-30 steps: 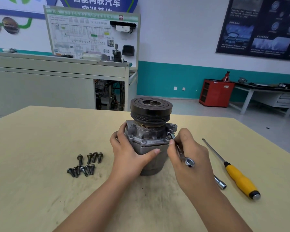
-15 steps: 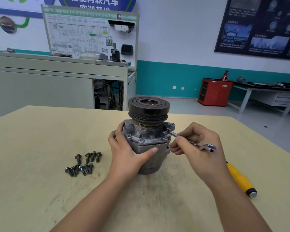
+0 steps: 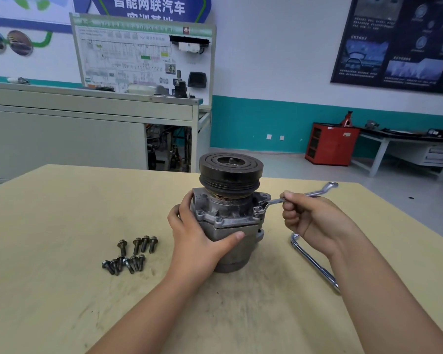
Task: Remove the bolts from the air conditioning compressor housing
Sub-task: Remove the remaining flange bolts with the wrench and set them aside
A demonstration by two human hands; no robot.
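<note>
Now the wrench (image 3: 273,201) has swung to 2 o'clock — right hand (image 3: 315,223) fingers curled round it, left hand (image 3: 197,238) wrapped round the compressor housing (image 3: 228,221).

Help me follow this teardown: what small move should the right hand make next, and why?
Probably swing the wrench handle to loosen the bolt under its ring end. The right hand grips the wrench, the ring sits on the compressor housing flange, the left hand steadies the housing, and loose bolts already lie on the table.
</note>
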